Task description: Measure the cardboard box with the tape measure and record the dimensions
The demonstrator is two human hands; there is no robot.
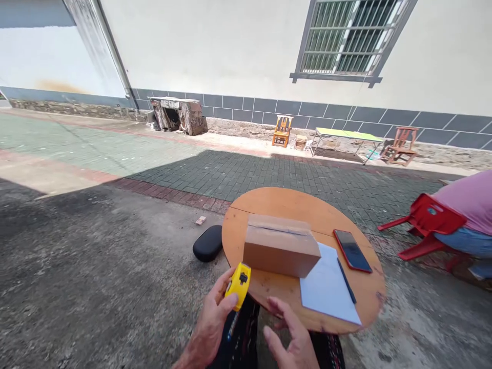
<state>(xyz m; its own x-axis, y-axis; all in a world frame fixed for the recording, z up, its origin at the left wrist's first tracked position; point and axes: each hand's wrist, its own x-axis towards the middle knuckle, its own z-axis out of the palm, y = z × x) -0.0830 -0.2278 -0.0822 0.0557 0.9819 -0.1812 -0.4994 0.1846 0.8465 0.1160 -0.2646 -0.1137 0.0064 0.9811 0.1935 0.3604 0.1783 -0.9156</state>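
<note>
A yellow tape measure point(237, 287) with a black button is gripped in my left hand point(210, 320), near the table's front left edge. My right hand point(289, 335) is empty, its thumb and fingers apart, just in front of the table edge. Beyond both hands a closed cardboard box point(280, 251) rests on the round wooden table point(269, 197). White paper point(326, 292) lies right of the box, partly behind it, with a black pen point(346, 281) on top. Farther right is a phone point(352, 250) with a red edge.
A black oval case point(208, 243) is beside the table's left side. At right, a person in a pink top point(467, 197) sits on a red plastic chair point(434, 218). Wooden chairs point(282, 130) and a green folding table point(348, 134) stand along the far wall.
</note>
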